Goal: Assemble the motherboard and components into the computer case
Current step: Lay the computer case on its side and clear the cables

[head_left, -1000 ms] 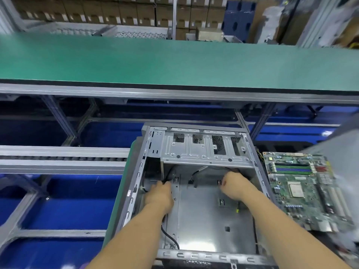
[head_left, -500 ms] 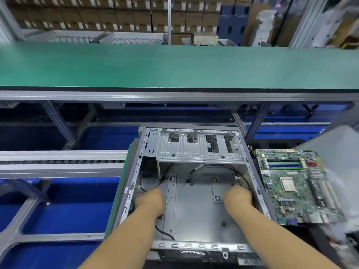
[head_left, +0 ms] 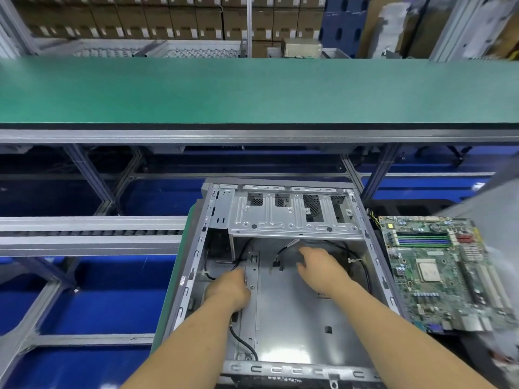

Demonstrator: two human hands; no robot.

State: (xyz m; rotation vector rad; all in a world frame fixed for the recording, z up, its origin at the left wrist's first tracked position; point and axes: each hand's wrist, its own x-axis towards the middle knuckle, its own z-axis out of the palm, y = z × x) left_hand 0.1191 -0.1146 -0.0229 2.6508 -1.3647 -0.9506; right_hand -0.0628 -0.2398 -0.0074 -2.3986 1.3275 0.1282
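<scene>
right hand — now deeper in case

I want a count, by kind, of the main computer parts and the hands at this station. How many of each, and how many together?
Open grey metal computer case: 1
Green motherboard, beside the case on its right, outside it: 1
Bare hands inside the case: 2, left hand and right hand
Total: 4

The fingertips of the left hand are hidden beneath it inside the open grey metal computer case, so its grip is unclear. The green motherboard's right edge blurs.
</scene>
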